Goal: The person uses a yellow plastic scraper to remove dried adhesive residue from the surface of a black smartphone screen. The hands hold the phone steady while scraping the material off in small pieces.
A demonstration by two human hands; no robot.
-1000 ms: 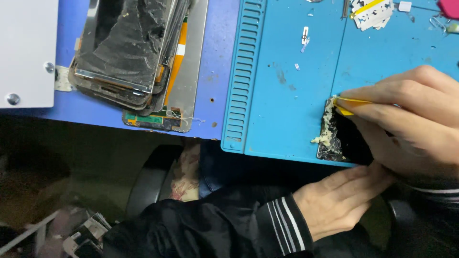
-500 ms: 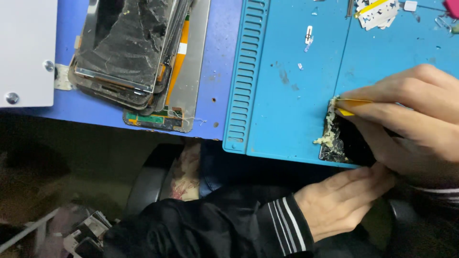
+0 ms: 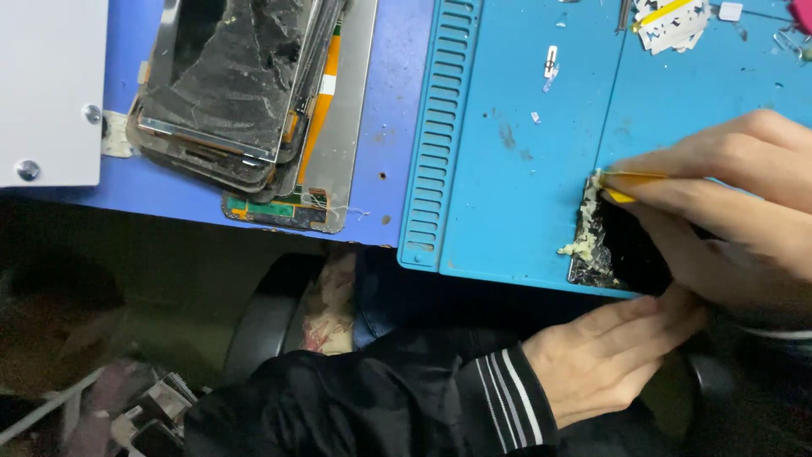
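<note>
Right hand (image 3: pixel 719 190) grip pinched on yellow tool (image 3: pixel 630 179), tip at top left corner of dark panel (image 3: pixel 622 250). Panel on blue mat (image 3: pixel 507 169) near edge, long axis toward person. Left hand (image 3: pixel 605 355) fingers together, bracing panel's near end, holding nothing.

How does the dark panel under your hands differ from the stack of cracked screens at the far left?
The dark panel lies alone on the blue mat; the stack of cracked screens is piled on the darker blue surface. The panel carries pale residue along one edge; the stack shows shattered glass. Both are flat, dark.
</note>
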